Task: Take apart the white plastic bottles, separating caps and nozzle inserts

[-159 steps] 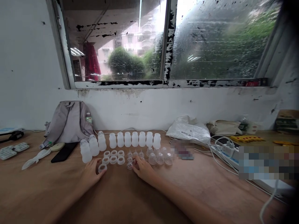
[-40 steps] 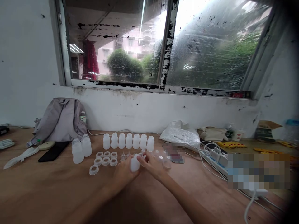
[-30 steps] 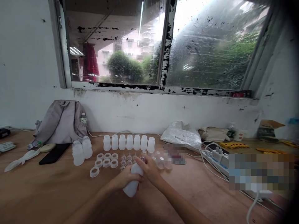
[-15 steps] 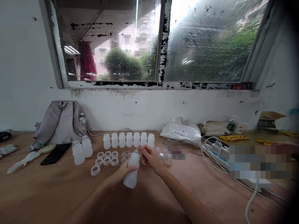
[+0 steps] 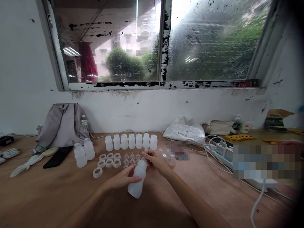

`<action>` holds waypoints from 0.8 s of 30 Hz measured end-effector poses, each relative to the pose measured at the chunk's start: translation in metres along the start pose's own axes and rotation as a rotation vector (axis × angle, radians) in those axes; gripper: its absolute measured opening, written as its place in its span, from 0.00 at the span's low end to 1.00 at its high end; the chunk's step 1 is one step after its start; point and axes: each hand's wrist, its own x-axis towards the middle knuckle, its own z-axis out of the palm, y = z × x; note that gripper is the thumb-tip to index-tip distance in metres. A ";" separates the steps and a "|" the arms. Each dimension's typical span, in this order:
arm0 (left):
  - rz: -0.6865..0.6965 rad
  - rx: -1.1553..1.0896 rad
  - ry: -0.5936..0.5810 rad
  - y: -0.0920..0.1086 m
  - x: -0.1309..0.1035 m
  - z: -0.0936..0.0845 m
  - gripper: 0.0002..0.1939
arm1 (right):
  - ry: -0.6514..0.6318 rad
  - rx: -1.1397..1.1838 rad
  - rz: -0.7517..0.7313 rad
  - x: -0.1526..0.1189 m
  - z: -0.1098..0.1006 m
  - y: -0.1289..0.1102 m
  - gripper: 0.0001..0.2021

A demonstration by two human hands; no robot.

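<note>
My left hand (image 5: 127,178) is wrapped around a translucent white baby bottle (image 5: 137,182), tilted with its mouth up and to the right. At that mouth, the fingertips of my right hand (image 5: 154,160) pinch a small clear piece that looks like a teat; the fingers hide most of it. Just beyond the bottle stand several clear teats (image 5: 131,156) in rows. Left of them lie several translucent collar rings (image 5: 109,162). Behind is a row of white bottles (image 5: 124,141). Clear domed caps (image 5: 166,155) lie beyond my right hand.
Two more bottles (image 5: 81,155) stand at left near a black phone (image 5: 57,157) and a grey backpack (image 5: 64,123). A plastic-wrapped package (image 5: 184,130) lies against the wall. Cables and a power strip (image 5: 223,158) run along the right. Another person's hand (image 5: 291,143) shows at the far right.
The bottle has shifted slightly right and towards me with my left hand. My right hand stays at its mouth, and more of the teats on the table now show.
</note>
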 end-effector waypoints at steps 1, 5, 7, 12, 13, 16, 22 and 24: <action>0.005 0.003 0.005 0.001 -0.001 0.000 0.24 | -0.005 0.033 -0.005 0.000 -0.001 0.000 0.17; 0.020 0.029 0.033 0.005 -0.006 -0.003 0.25 | -0.008 0.150 -0.039 0.004 -0.007 0.003 0.15; 0.041 0.066 0.082 0.006 -0.008 -0.011 0.26 | 0.030 0.162 -0.081 0.006 -0.012 0.004 0.16; 0.172 0.270 0.625 0.004 -0.006 -0.067 0.27 | 0.116 0.099 -0.114 0.008 -0.017 0.006 0.16; 0.194 0.338 0.763 0.002 -0.005 -0.082 0.27 | 0.116 0.082 -0.113 0.008 -0.016 0.007 0.16; 0.089 0.666 1.097 -0.006 -0.001 -0.127 0.27 | 0.085 0.017 -0.098 0.008 -0.010 0.011 0.16; -0.173 0.951 1.209 -0.036 0.013 -0.173 0.25 | 0.001 -0.213 -0.070 0.007 0.001 0.025 0.13; -0.179 0.942 1.221 -0.045 0.020 -0.178 0.24 | -0.033 -0.296 -0.084 0.006 0.003 0.029 0.11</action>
